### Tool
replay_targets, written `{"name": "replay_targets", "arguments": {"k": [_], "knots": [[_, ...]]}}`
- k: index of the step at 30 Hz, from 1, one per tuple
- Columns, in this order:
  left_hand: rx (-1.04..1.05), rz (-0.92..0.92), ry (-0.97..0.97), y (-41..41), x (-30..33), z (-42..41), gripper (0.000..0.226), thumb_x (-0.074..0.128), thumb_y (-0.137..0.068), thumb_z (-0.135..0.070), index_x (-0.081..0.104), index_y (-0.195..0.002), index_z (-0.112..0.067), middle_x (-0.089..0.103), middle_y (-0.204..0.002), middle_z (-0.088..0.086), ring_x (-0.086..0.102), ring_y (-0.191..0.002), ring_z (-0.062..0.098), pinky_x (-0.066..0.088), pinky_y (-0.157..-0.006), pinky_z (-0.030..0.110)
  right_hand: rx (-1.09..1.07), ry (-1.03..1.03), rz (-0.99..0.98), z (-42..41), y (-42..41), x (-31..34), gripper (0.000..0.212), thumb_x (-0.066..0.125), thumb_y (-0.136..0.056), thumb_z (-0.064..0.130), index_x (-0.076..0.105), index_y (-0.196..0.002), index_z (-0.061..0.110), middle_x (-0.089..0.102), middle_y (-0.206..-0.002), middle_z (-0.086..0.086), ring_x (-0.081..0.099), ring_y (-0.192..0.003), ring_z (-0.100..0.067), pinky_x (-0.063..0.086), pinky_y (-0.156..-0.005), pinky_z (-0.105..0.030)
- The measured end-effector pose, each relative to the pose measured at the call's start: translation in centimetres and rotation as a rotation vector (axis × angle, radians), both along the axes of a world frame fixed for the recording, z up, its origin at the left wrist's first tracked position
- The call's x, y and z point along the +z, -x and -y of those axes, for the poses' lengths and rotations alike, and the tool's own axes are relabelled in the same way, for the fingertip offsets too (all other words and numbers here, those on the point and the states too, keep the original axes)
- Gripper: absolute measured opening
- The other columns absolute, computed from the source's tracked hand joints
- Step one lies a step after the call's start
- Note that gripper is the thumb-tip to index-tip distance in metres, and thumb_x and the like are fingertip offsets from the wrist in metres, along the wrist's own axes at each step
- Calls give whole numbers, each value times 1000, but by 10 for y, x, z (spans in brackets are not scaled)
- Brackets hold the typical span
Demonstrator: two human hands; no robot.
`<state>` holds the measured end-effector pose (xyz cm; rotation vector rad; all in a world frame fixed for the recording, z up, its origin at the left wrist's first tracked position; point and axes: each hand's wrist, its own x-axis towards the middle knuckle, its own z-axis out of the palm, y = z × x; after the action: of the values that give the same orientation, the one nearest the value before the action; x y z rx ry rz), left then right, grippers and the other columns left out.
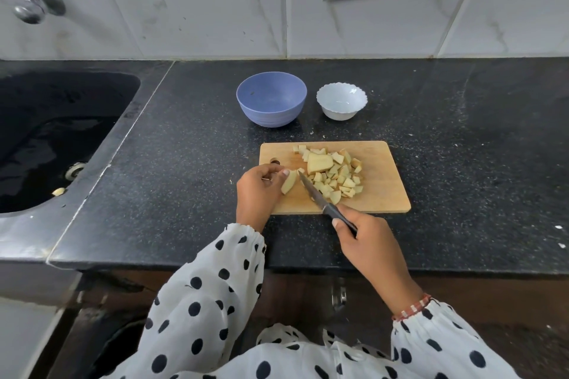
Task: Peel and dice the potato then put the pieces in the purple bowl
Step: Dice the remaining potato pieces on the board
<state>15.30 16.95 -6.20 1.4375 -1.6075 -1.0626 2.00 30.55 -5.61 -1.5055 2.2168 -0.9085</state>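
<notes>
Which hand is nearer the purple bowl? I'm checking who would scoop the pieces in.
Left. The left hand lies just in front of the purple bowl, at the board's left end; the right hand sits farther back.

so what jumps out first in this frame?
The wooden cutting board at mid-counter, heaped with pale potato pieces. At its near left, the left hand holds a potato slice while the right hand grips a knife beside it. Behind the board stand a purple bowl and, to its right, a white bowl.
</notes>
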Motion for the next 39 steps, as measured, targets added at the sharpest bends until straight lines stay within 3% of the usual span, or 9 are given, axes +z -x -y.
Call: {"name": "replay_targets", "arguments": {"k": [4, 9, 14, 18, 23, 28, 33, 36, 39], "knots": [[6, 245, 178, 5, 1, -5, 20, 61, -87, -28, 69, -98, -13, 48, -82, -1, 43, -68, 7, 30, -64, 16, -42, 42, 238, 4, -1, 2, 31, 56, -92, 20, 62, -122, 16, 68, -101, 3, 60, -86, -10, 45, -74, -21], [-12, 359, 197, 2, 0, -3, 23, 55, -91, -25, 67, -103, -10, 47, -89, 4, 43, -76, 13, 25, -62, 16, -32, 38, 283, 9, -4, 2, 31, 55, -92, 21, 62, -122, 15, 65, -98, 7, 58, -83, -9, 43, -70, -19], [-63, 340, 158, -6, 0, 0, 21, 51, -91, -14, 66, -107, -14, 51, -99, 8, 44, -79, 11, 26, -64, 12, -4, 16, 257, 13, -7, 0, 33, 54, -93, 22, 61, -124, 14, 66, -98, 3, 56, -81, -10, 40, -64, -16], [-202, 341, 78, -14, 4, 3, 29, 44, -91, -7, 65, -109, -17, 57, -94, 8, 56, -71, 22, 47, -70, 29, -10, 3, 256, 15, -8, -2, 35, 53, -94, 23, 58, -127, 13, 65, -113, 0, 59, -97, -13, 42, -77, -19], [-397, 354, 47, -25, 7, 9, 39, 48, -88, -4, 57, -121, -24, 54, -100, 6, 59, -80, 24, 51, -83, 39, -12, 1, 272, 16, -8, -2, 37, 51, -94, 23, 55, -131, 16, 62, -96, 2, 52, -78, -11, 41, -63, -20], [-588, 252, -58, -36, 11, 16, 59, 61, -79, 7, 49, -125, -27, 50, -109, 8, 58, -62, 17, 52, -74, 30, -15, -28, 282, 17, -10, -4, 35, 50, -95, 22, 55, -129, 16, 52, -83, 7, 48, -74, -11, 38, -56, -17], [-591, 230, -80, -37, 7, 18, 49, 66, -80, -1, 53, -124, -17, 52, -82, -2, 56, -61, 14, 54, -79, 35, -20, -48, 288, 17, -14, -1, 30, 50, -95, 20, 57, -123, 15, 58, -83, 0, 52, -71, -14, 48, -60, -28], [-557, 203, -117, -33, 8, 18, 50, 67, -81, -5, 50, -127, -12, 53, -77, -3, 54, -53, 4, 52, -62, 20, -9, -57, 283, 19, -15, 3, 21, 50, -94, 18, 57, -113, 17, 61, -85, -5, 52, -62, -16, 55, -61, -39], [-502, 300, -22, -29, 6, 14, 52, 72, -78, -18, 53, -126, -14, 50, -82, -6, 47, -58, 1, 42, -63, 10, 10, -72, 277, 18, -16, 6, 15, 48, -94, 18, 52, -108, 20, 60, -83, -6, 52, -58, -17, 54, -58, -40]]}}
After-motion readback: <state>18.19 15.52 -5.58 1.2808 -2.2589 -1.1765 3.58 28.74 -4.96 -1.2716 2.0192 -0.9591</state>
